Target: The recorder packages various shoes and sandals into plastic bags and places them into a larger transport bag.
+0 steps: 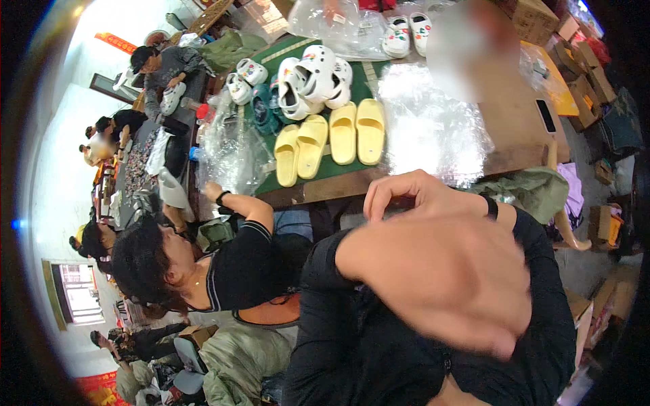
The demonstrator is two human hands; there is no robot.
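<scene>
My left hand [447, 281] crosses close in front of my chest, back of the hand showing. It is smeared by motion and its fingers are mostly hidden. Behind it is my right hand [416, 193], its fingers bent inward and closed; the tips are partly covered, so whatever they hold cannot be made out. Both hands are above the near table edge, just short of two pairs of yellow slides [343, 133] [298, 149]. White clogs [316, 74] are piled behind the slides, with teal clogs [263, 108] to their left.
Clear plastic bags [433, 122] lie on the green-topped table [399, 177]. A phone [545, 116] rests on brown cardboard at the right. More white clogs [397, 37] stand at the back. A co-worker [244, 264] sits close on my left; boxes [582, 95] are stacked at the right.
</scene>
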